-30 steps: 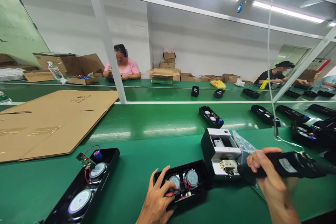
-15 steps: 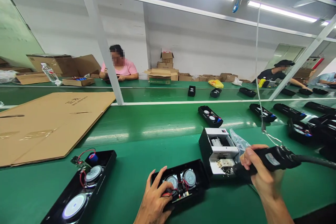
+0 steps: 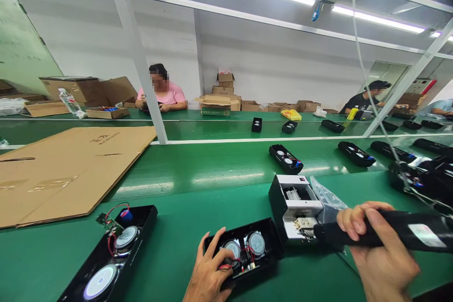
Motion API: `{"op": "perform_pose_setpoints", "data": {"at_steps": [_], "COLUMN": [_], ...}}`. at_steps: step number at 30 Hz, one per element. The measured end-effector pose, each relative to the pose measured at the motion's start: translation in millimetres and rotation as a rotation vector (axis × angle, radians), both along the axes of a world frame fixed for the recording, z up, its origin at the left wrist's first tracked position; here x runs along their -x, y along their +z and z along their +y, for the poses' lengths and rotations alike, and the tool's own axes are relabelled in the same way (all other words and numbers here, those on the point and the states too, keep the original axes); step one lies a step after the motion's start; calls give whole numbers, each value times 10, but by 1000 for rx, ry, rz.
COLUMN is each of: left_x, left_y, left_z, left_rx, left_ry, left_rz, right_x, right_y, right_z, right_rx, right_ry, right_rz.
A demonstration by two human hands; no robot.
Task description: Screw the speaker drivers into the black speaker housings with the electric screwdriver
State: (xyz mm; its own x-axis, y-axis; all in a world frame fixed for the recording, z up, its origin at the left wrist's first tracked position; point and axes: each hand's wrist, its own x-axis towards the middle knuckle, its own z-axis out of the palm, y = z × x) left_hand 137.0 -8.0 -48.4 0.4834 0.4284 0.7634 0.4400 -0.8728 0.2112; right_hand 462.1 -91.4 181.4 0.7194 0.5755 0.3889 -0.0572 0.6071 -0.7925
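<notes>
A black speaker housing (image 3: pixel 272 240) with two round silver speakers and red wires lies tilted on the green work surface. My left hand (image 3: pixel 212 266) grips its left end, fingers reaching over the rim and thumb at the near side. In my right hand (image 3: pixel 378 240) is a black electric screwdriver (image 3: pixel 424 232), held level and hung from a white cord. Its tip is at the front opening of a black and white screw feeder (image 3: pixel 302 206), just right of the housing; the bit itself is hard to make out. Another open speaker housing (image 3: pixel 141 231) lies at left, its circuit board hanging over the edge.
A flat cardboard sheet (image 3: pixel 78 170) covers the left back. Several black housings (image 3: pixel 286 159) stand on the green belt behind and at right. A clear plastic bag (image 3: pixel 325 193) lies beside the feeder. A white post (image 3: pixel 139 56) rises ahead; co-workers sit across the line.
My right hand and the screwdriver have shifted right, and the screwdriver has swung closer to level, its tip still at the feeder. The left hand and the housing have barely moved.
</notes>
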Motion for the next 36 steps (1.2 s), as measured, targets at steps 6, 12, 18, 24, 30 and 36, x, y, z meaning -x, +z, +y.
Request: {"op": "perform_pose_setpoints", "data": {"at_steps": [6, 12, 18, 24, 30, 36], "left_x": [-1, -7, 19, 16, 8, 11], "left_y": [1, 77, 241, 290, 266, 240], "left_z": [-27, -68, -112, -143, -147, -139], "left_rx": [43, 60, 117, 116, 124, 151], "left_ry": [14, 26, -9, 6, 11, 16], "left_rz": [36, 53, 83, 93, 122, 121], "right_x": [135, 288, 678, 1084, 1221, 1271], "right_y": [92, 78, -298, -556, -625, -675], "right_z": [-127, -99, 87, 289, 360, 402], "right_rx": [28, 57, 83, 75, 98, 90], "right_ry": [13, 64, 286, 475, 535, 567], "right_rz": [178, 444, 426, 357, 330, 288]}}
